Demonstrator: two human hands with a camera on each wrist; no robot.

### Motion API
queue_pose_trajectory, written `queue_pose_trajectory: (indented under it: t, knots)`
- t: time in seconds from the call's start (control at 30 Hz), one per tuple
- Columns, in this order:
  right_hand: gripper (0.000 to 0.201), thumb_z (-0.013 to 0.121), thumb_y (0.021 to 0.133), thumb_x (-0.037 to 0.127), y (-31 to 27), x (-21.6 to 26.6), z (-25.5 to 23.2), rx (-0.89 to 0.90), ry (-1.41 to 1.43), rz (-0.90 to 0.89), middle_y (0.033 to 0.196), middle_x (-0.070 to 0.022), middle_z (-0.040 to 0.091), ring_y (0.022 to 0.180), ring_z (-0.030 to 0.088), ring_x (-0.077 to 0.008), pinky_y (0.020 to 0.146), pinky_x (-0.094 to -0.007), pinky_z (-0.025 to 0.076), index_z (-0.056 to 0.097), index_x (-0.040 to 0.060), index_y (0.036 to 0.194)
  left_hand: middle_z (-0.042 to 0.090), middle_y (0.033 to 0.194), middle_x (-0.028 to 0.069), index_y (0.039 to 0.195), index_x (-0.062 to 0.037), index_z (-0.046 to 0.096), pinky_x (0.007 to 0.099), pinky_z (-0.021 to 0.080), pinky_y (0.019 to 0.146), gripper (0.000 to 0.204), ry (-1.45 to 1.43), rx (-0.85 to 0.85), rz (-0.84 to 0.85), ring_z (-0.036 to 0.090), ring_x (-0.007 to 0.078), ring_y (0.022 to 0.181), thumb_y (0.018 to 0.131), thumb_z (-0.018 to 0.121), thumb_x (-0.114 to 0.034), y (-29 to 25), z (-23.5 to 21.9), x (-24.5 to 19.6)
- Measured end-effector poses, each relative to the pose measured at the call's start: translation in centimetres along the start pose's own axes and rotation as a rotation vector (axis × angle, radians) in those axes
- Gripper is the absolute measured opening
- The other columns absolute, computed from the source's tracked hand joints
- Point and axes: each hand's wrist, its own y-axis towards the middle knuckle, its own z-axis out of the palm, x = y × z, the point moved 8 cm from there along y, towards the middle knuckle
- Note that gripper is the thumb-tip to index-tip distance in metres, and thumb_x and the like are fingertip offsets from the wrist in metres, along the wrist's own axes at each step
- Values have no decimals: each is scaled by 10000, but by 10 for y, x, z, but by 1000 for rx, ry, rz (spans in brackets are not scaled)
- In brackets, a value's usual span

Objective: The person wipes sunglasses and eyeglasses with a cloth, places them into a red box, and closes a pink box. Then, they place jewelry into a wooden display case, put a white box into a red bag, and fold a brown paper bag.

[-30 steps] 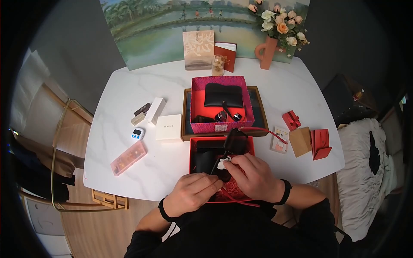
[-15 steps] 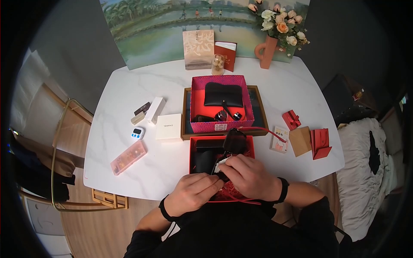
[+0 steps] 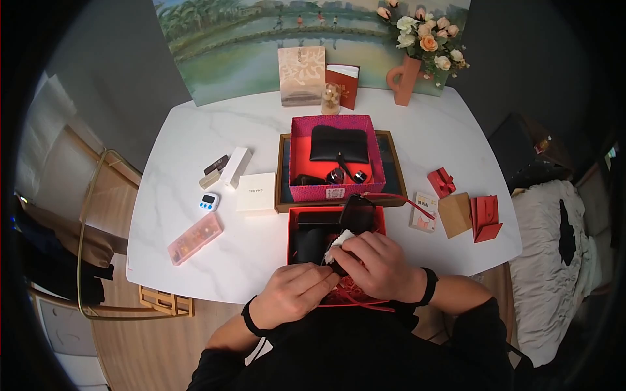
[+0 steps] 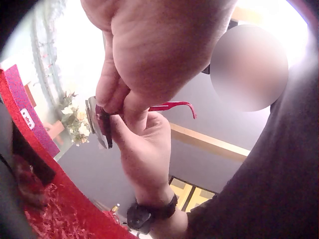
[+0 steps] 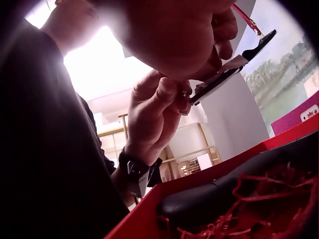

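Note:
A pair of dark sunglasses (image 3: 357,215) with red temples is held between both hands, above an open red box (image 3: 291,228). At the near end, my left hand (image 3: 290,298) pinches the frame between thumb and fingers. My right hand (image 3: 383,268) grips a small white cloth (image 3: 339,244) against a lens, fingers curled over it. In the right wrist view the cloth lies along the dark lens (image 5: 261,45), and one red temple (image 5: 246,20) points upward. Below, the red box holds a black case (image 5: 199,201) and red shredded paper (image 5: 234,224).
Beyond the red box, a pink patterned box (image 3: 297,156) with a black pouch (image 3: 338,143) stands on a framed tray (image 3: 395,169). A white box (image 3: 257,193), timer (image 3: 208,202) and pink case (image 3: 195,240) lie left. Red packets (image 3: 486,218) lie right; a flower vase (image 3: 407,81) stands behind.
The right hand with the cloth has shifted slightly left and down along the lens, and more cloth shows above its fingers. The left hand keeps its grip on the frame.

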Motion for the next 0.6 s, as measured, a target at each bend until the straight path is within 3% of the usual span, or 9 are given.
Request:
queue_pose_trajectory:
  t: [0.17,0.3,0.6]
  knots:
    - [285,724,819,105,-1,-7,-2,-15,-100,32,991,-67,639,795,635,-222,646,-336,519,756,3,1083,697,1017,117,1063,38,751,348,616,661,322,-6,-11,-12,712,235,800,747,807,9,2,-2,0]
    - [272,723,816,96,-2,-7,-3,-9,-112,44,974,-70,635,787,636,-224,645,-338,520,745,3,1070,698,1017,113,1062,36,751,346,620,669,312,-2,-12,-10,717,231,807,758,803,-9,2,-3,0]
    - [252,757,793,52,-3,-3,4,48,146,80,982,-82,617,808,628,-255,685,-350,536,719,-2,1036,707,1013,113,1075,48,753,333,623,679,326,37,-14,13,719,221,816,757,771,-22,2,-3,-2]
